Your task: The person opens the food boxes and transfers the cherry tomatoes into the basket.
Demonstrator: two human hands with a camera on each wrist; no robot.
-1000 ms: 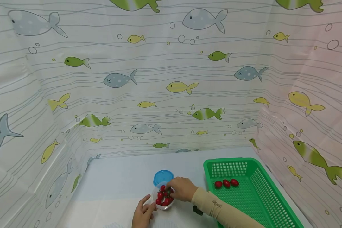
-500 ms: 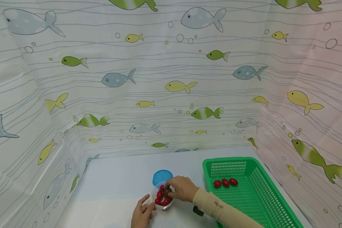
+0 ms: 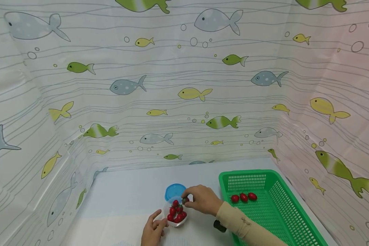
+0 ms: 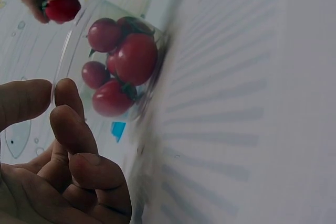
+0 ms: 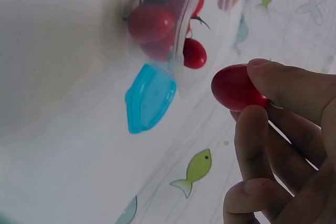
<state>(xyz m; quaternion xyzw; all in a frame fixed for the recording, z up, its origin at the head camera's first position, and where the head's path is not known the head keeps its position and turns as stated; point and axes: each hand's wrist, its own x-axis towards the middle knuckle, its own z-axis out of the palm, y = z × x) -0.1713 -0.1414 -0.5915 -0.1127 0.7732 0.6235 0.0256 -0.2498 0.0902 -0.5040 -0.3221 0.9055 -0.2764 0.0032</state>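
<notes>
a tomato (image 5: 231, 88), pinched in the right grip (image 3: 204, 200), is out of the clear container (image 3: 175, 224).
unlike half a second ago, that grip no longer reaches in among the other tomatoes (image 3: 172, 210); the left grip (image 3: 153, 229) still pinches the rim. just left of the right grip lies a blue lid (image 3: 174, 191); to its right stands a green basket (image 3: 267, 220), the wall between it and three tomatoes (image 3: 244, 197).

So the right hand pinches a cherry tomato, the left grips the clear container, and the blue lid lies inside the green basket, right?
No: the head view shows the blue lid on the table beyond the clear container, not inside the green basket. The rest is right.
</notes>
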